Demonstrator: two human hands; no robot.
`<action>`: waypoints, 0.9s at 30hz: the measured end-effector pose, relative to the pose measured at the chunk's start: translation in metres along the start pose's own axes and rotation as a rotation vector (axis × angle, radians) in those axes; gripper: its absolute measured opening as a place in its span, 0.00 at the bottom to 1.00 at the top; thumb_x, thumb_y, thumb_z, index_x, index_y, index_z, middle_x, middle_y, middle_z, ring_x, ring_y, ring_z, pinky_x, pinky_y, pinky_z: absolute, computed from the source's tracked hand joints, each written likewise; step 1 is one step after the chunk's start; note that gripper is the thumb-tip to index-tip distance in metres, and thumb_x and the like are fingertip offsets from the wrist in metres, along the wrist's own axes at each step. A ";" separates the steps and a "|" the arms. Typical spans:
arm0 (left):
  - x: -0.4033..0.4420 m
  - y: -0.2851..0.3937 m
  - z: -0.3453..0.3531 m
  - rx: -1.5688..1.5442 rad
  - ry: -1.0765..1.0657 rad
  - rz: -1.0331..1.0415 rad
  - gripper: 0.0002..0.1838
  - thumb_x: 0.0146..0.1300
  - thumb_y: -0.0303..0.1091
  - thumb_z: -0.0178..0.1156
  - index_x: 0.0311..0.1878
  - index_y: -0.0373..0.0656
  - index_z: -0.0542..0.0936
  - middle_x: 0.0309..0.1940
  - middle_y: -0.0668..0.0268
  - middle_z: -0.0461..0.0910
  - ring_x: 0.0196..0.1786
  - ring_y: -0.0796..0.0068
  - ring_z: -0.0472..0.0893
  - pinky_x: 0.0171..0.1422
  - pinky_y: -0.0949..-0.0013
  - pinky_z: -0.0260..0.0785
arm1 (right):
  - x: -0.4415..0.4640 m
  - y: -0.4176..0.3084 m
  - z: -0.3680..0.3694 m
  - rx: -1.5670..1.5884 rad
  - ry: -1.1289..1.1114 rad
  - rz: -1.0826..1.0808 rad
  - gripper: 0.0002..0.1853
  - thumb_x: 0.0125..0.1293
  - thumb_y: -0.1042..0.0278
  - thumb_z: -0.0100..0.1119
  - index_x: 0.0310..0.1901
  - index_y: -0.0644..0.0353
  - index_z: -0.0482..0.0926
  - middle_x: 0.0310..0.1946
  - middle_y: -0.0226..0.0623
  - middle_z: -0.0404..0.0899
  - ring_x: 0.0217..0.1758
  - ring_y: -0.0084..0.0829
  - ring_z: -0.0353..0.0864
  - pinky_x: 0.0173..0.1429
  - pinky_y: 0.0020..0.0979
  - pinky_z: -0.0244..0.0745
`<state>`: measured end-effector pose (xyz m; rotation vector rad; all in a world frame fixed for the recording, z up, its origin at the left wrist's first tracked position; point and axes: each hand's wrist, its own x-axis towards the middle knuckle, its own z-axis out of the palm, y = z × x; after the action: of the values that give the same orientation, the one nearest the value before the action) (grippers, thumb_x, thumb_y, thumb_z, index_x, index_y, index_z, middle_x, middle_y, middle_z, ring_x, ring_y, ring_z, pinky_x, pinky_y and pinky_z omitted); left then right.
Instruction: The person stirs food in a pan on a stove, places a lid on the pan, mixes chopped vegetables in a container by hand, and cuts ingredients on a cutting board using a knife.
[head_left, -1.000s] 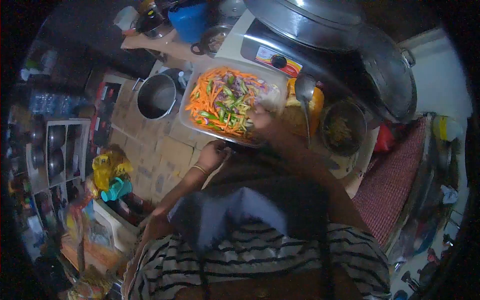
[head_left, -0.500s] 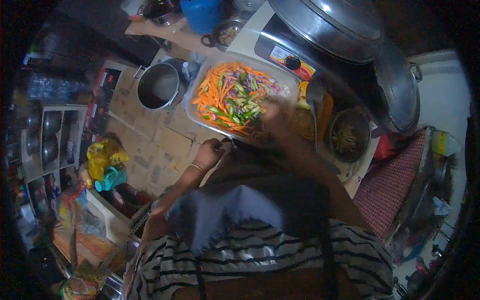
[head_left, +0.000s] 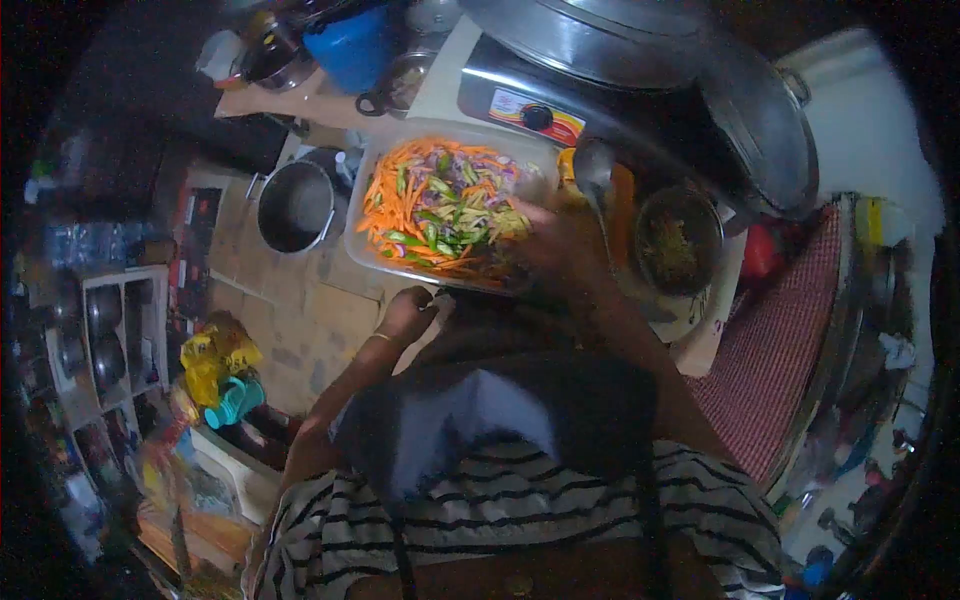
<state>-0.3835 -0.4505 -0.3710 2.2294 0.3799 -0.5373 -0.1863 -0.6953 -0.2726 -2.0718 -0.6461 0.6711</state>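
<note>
Because the right hand [head_left: 540, 229] blurs over vegetables [head_left: 435, 208], its grip is unclear.

Orange carrot strips [head_left: 383, 203]; red-and-white checked cloth [head_left: 775, 350]; blue bucket [head_left: 345, 48].

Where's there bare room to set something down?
On the brown flat surface, between the grey metal pot, the yellow plastic bag and your left hand. Beside the black stove it's crowded, with the metal ladle and dark round bowl close together.

We think this place is a kitchen, because we see a stove [head_left: 525, 90] with a control knob [head_left: 537, 118], a deep metal pot [head_left: 296, 206] and a ladle [head_left: 594, 172].
</note>
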 end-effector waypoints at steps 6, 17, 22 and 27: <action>0.009 0.007 0.008 0.073 -0.088 0.018 0.19 0.59 0.41 0.68 0.48 0.37 0.83 0.46 0.48 0.85 0.51 0.47 0.83 0.59 0.52 0.75 | 0.008 0.057 0.018 0.291 0.000 -0.215 0.32 0.63 0.59 0.75 0.65 0.65 0.76 0.63 0.46 0.79 0.66 0.36 0.78 0.71 0.37 0.71; 0.001 0.082 0.007 0.096 -0.186 0.189 0.16 0.61 0.36 0.66 0.51 0.43 0.86 0.48 0.52 0.85 0.53 0.48 0.83 0.59 0.53 0.75 | -0.037 0.112 -0.056 0.735 0.264 -0.130 0.21 0.68 0.67 0.65 0.60 0.63 0.78 0.62 0.45 0.79 0.63 0.34 0.80 0.68 0.31 0.75; 0.011 0.047 0.026 0.148 -0.213 0.158 0.19 0.62 0.37 0.66 0.56 0.42 0.83 0.50 0.52 0.85 0.54 0.50 0.84 0.61 0.54 0.76 | -0.111 0.123 -0.153 -0.586 0.600 -0.019 0.21 0.69 0.61 0.62 0.61 0.59 0.79 0.64 0.43 0.77 0.62 0.37 0.81 0.70 0.35 0.73; 0.001 0.064 0.026 0.180 -0.256 0.076 0.22 0.61 0.36 0.67 0.58 0.43 0.81 0.50 0.52 0.86 0.54 0.49 0.84 0.61 0.54 0.76 | -0.114 0.184 -0.198 -0.059 0.644 0.243 0.23 0.68 0.54 0.65 0.59 0.57 0.81 0.58 0.42 0.82 0.59 0.46 0.82 0.67 0.42 0.75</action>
<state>-0.3618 -0.5116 -0.3464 2.2982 0.1170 -0.8320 -0.1015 -0.9743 -0.3014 -2.2686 -0.0476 0.0850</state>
